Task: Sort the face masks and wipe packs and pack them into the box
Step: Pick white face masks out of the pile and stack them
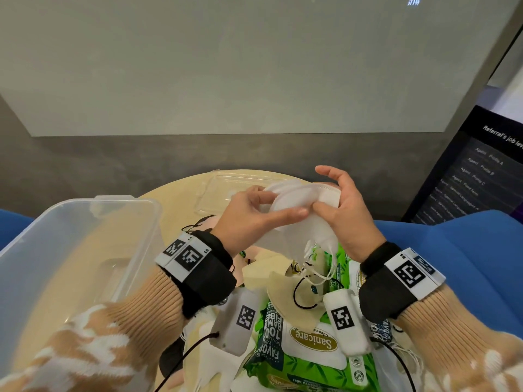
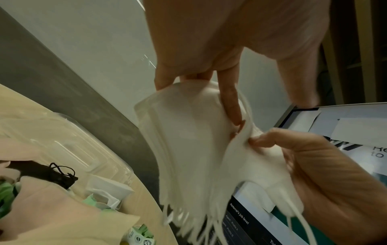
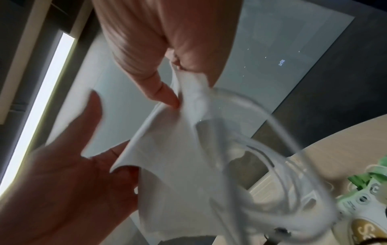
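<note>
I hold a stack of white face masks (image 1: pixel 294 202) in the air over the round table, between both hands. My left hand (image 1: pixel 266 207) pinches its left side, thumb in front and fingers behind. My right hand (image 1: pixel 334 193) grips the right side with the thumb pressed on the front and the index finger raised. The white ear loops (image 1: pixel 317 267) dangle below. In the left wrist view the mask stack (image 2: pixel 188 140) fans apart between my fingers (image 2: pixel 230 102). The clear plastic box (image 1: pixel 85 210) stands at the left. Green wipe packs (image 1: pixel 305 360) lie below my wrists.
The box's clear lid (image 1: pixel 226 188) lies at the back of the wooden table (image 1: pixel 175 210). A beige mask (image 1: pixel 291 295), a black mask (image 1: pixel 169 360) and a pink one (image 2: pixel 41 199) lie in the pile near me. A dark screen (image 1: pixel 467 179) stands at the right, blue seating (image 1: pixel 452 250) beside it.
</note>
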The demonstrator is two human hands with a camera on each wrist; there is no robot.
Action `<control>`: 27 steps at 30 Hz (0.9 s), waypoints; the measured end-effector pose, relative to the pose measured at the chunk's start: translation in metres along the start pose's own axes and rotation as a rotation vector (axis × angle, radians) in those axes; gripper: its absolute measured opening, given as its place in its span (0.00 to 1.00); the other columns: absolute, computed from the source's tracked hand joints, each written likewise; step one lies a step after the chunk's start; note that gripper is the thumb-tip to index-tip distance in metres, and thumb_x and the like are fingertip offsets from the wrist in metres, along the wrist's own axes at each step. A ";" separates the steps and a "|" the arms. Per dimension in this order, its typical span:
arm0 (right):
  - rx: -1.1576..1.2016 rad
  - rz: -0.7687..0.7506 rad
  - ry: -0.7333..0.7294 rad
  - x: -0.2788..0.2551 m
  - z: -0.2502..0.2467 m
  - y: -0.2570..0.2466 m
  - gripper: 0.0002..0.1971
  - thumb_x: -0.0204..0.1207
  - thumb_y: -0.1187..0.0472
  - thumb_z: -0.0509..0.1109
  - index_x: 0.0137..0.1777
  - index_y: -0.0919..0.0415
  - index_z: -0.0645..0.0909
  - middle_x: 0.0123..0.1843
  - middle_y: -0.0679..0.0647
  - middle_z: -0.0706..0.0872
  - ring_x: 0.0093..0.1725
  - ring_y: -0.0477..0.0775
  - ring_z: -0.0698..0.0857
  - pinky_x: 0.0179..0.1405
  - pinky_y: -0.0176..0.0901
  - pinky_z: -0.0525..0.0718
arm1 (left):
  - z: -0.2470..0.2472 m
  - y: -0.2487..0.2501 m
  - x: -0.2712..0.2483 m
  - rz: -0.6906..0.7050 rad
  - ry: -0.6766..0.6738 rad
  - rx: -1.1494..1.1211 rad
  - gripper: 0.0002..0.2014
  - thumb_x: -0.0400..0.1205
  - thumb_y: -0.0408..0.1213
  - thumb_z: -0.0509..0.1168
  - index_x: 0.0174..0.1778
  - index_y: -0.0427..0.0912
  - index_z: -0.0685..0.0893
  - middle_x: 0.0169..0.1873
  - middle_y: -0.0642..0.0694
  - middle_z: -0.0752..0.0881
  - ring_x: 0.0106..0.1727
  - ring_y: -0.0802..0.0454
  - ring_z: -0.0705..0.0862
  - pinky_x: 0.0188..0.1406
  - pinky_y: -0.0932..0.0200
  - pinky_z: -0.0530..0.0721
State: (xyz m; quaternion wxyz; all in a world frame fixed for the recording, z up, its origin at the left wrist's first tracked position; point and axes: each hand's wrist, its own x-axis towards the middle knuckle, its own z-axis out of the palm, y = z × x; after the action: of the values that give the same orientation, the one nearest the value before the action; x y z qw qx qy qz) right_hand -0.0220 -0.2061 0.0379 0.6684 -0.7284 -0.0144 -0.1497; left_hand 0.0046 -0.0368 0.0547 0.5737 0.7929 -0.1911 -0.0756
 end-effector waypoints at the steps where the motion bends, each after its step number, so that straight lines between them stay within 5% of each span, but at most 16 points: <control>1: 0.003 -0.006 0.013 0.001 -0.001 0.001 0.29 0.74 0.76 0.66 0.62 0.40 0.72 0.64 0.59 0.80 0.58 0.59 0.84 0.51 0.47 0.85 | 0.001 -0.001 0.001 0.017 0.031 0.021 0.29 0.60 0.58 0.75 0.46 0.38 0.90 0.50 0.35 0.79 0.47 0.50 0.80 0.51 0.52 0.77; 3: 0.017 -0.007 0.015 0.000 -0.004 0.002 0.28 0.73 0.74 0.71 0.62 0.40 0.73 0.65 0.58 0.81 0.58 0.58 0.85 0.52 0.48 0.86 | -0.001 -0.004 0.005 0.034 0.084 0.040 0.24 0.67 0.49 0.78 0.44 0.29 0.88 0.50 0.29 0.78 0.44 0.43 0.78 0.46 0.50 0.78; 5: 0.032 0.011 -0.017 -0.001 -0.007 0.001 0.27 0.69 0.72 0.76 0.60 0.44 0.75 0.60 0.57 0.84 0.55 0.54 0.86 0.50 0.45 0.87 | -0.003 -0.005 0.007 0.026 0.105 0.023 0.14 0.72 0.41 0.77 0.45 0.33 0.90 0.50 0.30 0.79 0.45 0.44 0.79 0.46 0.51 0.80; 7: -0.001 0.020 -0.029 -0.004 -0.008 -0.001 0.22 0.65 0.70 0.80 0.54 0.49 0.80 0.52 0.54 0.87 0.49 0.47 0.87 0.46 0.40 0.87 | -0.003 -0.005 0.009 0.011 0.127 0.016 0.11 0.73 0.40 0.75 0.47 0.37 0.91 0.50 0.35 0.81 0.47 0.48 0.80 0.48 0.51 0.81; 10: -0.071 -0.056 0.144 -0.006 -0.009 -0.005 0.16 0.66 0.71 0.79 0.44 0.50 0.81 0.42 0.48 0.85 0.36 0.35 0.83 0.36 0.29 0.84 | -0.003 -0.007 0.012 -0.038 0.205 0.025 0.09 0.75 0.45 0.74 0.44 0.44 0.90 0.50 0.44 0.83 0.49 0.51 0.81 0.48 0.55 0.81; 14: -0.135 -0.210 0.273 -0.010 -0.004 -0.008 0.18 0.68 0.73 0.75 0.42 0.48 0.76 0.40 0.44 0.81 0.35 0.32 0.81 0.31 0.24 0.78 | 0.000 -0.005 0.011 -0.118 0.194 0.055 0.17 0.77 0.55 0.66 0.46 0.45 0.90 0.43 0.50 0.85 0.40 0.57 0.81 0.39 0.61 0.79; 18: -0.254 -0.306 0.056 -0.020 0.011 -0.004 0.20 0.66 0.74 0.76 0.45 0.47 0.76 0.39 0.44 0.83 0.42 0.39 0.83 0.48 0.30 0.79 | 0.003 0.002 0.007 -0.127 0.042 -0.094 0.34 0.66 0.72 0.66 0.39 0.39 0.90 0.39 0.40 0.89 0.38 0.48 0.84 0.41 0.53 0.81; 20: -0.312 -0.307 -0.076 -0.023 0.015 -0.001 0.20 0.65 0.71 0.78 0.48 0.50 0.77 0.40 0.44 0.85 0.47 0.40 0.84 0.55 0.32 0.78 | 0.003 0.001 0.009 -0.092 0.014 -0.091 0.39 0.61 0.71 0.66 0.40 0.32 0.87 0.34 0.36 0.84 0.36 0.47 0.80 0.40 0.51 0.75; 24: -0.170 -0.209 -0.215 -0.024 0.009 0.000 0.18 0.65 0.53 0.78 0.52 0.55 0.79 0.47 0.51 0.89 0.54 0.47 0.87 0.61 0.37 0.79 | -0.002 -0.003 0.011 -0.071 -0.005 -0.113 0.17 0.73 0.50 0.72 0.36 0.37 0.88 0.33 0.36 0.85 0.35 0.48 0.81 0.37 0.56 0.77; 27: -0.047 -0.200 -0.020 -0.017 0.004 0.001 0.08 0.72 0.53 0.71 0.48 0.54 0.79 0.44 0.53 0.89 0.50 0.55 0.87 0.55 0.45 0.82 | -0.008 -0.004 0.011 -0.077 -0.025 -0.075 0.06 0.80 0.39 0.69 0.40 0.43 0.87 0.34 0.46 0.87 0.33 0.55 0.84 0.34 0.63 0.79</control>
State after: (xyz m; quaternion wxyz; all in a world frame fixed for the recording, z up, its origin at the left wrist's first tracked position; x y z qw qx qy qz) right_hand -0.0375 -0.1990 0.0324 0.6327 -0.7402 -0.0903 -0.2088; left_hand 0.0187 -0.0330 0.0544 0.5974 0.7764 -0.1648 -0.1148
